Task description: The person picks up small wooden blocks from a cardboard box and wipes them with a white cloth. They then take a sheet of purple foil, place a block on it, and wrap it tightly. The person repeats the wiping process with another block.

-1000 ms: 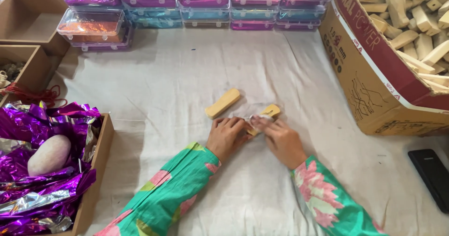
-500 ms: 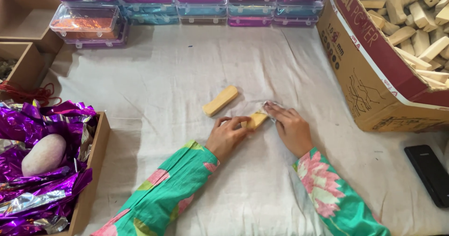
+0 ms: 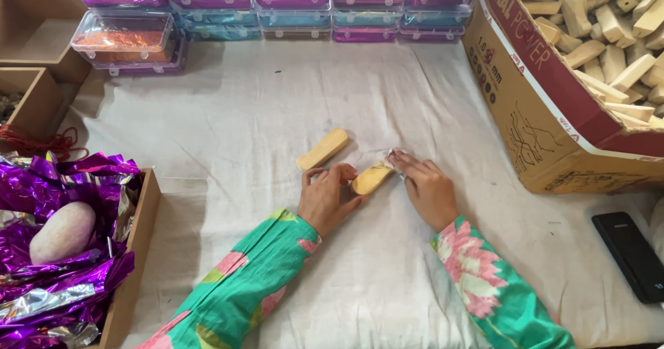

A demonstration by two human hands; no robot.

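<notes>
Pinching smooth oblong wooden block [image 3: 371, 179]

The two tan blocks, one under the fingers [image 3: 371, 178] and one lying free [image 3: 322, 148], look like matt, smooth wood. They rest on a white cloth [image 3: 242, 100], matt and creased. The box [image 3: 532, 107] is dull brown cardboard; the purple wrap [image 3: 41, 183] is glossy crinkled foil; the stacked cases [image 3: 124, 34] are clear shiny plastic; the phone [image 3: 633, 255] is glossy black.

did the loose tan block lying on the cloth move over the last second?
No. The loose tan block keeps its place and angle relative to the cardboard box; only the block in the hands shifted.
</notes>
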